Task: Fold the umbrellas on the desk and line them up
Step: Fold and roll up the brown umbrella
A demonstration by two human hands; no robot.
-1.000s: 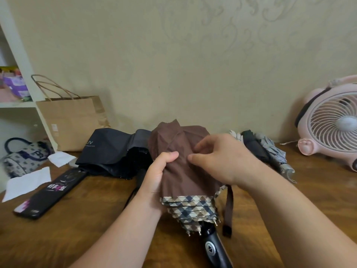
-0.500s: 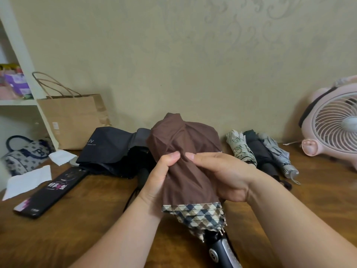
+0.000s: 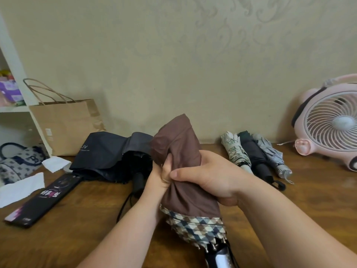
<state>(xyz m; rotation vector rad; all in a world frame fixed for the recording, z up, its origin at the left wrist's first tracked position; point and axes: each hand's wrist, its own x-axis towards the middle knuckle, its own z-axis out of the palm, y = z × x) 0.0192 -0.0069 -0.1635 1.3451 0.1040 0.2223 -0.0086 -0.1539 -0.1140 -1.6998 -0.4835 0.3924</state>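
Observation:
A brown umbrella (image 3: pixel 179 144) with a checked hem is held upright-tilted above the wooden desk (image 3: pixel 309 194), its black handle near the bottom edge. My left hand (image 3: pixel 158 177) grips its canopy from the left side. My right hand (image 3: pixel 208 176) wraps round the canopy from the right, fingers curled over the cloth. Behind, a dark navy umbrella (image 3: pixel 108 151) lies loose and unfolded. Three folded umbrellas lie side by side at the back right: a patterned cream umbrella (image 3: pixel 234 149), a black umbrella (image 3: pixel 255 153) and a grey umbrella (image 3: pixel 272 153).
A pink desk fan (image 3: pixel 332 124) stands at the far right. A brown paper bag (image 3: pixel 65 122) leans on the wall at the left, by a white shelf (image 3: pixel 13 109). A long black box (image 3: pixel 44 198), white tissues (image 3: pixel 21 186) and a patterned handbag (image 3: pixel 17 161) lie at the left.
Both hands have closed tighter round the brown canopy, squeezing it narrower. The right hand has wrapped further over the cloth, and the umbrella has tilted slightly to the right.

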